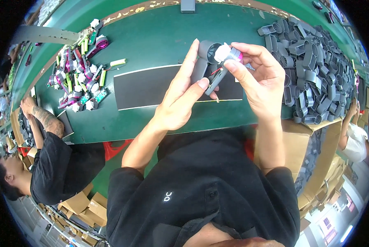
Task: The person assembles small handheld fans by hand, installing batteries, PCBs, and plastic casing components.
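Note:
My left hand [176, 101] is closed round a grey plastic housing [209, 49] with a round, tube-like head and a handle. Its thumb presses on a slim grey handle piece [218, 80], where a short red wire shows. In my right hand [260, 76], thumb and fingers pinch a motor unit [223, 53] with a white cap and a magenta ring, right beside the housing's round head. Whether the unit and the slim piece are joined I cannot tell. Both hands are above a black mat [139, 88].
Grey housings [308, 70] are heaped on the green table [155, 45] at right. Motor units with green cells and circuit boards [75, 78] lie piled at left, near one loose cell [118, 62]. A cardboard box [283, 138] stands at lower right. Co-workers sit at both sides.

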A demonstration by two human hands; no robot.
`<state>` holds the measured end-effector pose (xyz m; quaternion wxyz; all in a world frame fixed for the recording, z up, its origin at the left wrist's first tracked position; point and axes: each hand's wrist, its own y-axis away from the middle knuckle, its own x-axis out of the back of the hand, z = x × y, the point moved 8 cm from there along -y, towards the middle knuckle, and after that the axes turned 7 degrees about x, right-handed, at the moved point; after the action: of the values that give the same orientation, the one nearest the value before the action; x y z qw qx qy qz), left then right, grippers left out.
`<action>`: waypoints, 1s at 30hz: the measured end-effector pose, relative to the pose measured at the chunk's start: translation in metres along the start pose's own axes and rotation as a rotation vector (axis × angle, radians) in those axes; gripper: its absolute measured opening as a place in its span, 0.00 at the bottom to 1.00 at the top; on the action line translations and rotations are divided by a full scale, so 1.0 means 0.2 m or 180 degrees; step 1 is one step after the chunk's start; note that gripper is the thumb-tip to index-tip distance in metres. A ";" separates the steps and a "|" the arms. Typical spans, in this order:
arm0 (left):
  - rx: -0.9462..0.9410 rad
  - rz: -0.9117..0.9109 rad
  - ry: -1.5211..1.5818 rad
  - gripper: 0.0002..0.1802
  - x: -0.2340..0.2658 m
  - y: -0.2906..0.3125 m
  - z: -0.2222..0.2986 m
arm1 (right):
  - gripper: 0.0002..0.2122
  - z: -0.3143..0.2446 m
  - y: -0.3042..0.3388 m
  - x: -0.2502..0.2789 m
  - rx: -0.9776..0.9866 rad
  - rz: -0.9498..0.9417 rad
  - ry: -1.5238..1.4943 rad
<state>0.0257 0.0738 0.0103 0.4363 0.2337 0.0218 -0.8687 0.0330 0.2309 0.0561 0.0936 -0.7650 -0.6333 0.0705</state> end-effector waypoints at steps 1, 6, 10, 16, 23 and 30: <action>0.0001 -0.0008 0.0005 0.40 0.00 0.00 0.00 | 0.17 0.00 0.00 0.00 -0.0003 -0.0014 0.0090; -0.0210 -0.0125 0.0125 0.40 -0.02 -0.02 0.02 | 0.16 0.01 0.00 0.03 -0.0007 -0.0037 0.0315; -0.0328 -0.0206 -0.0025 0.40 -0.02 -0.02 0.02 | 0.16 0.02 0.00 0.03 -0.0095 -0.0003 0.0217; -0.0475 -0.0150 -0.0169 0.39 -0.04 -0.02 0.02 | 0.15 0.03 0.00 0.02 -0.0031 -0.0147 0.0208; -0.0419 -0.0429 0.0194 0.39 -0.04 -0.03 0.02 | 0.15 -0.01 -0.03 0.03 0.0775 -0.0225 0.1134; 0.0133 -0.0767 0.0706 0.34 -0.12 0.00 -0.01 | 0.08 -0.10 -0.06 0.04 0.1714 0.0014 0.1071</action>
<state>0.0383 0.0927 0.0194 0.3189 0.3329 0.0796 -0.8838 0.0275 0.2401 0.0786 0.3962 -0.7150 -0.5658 0.1083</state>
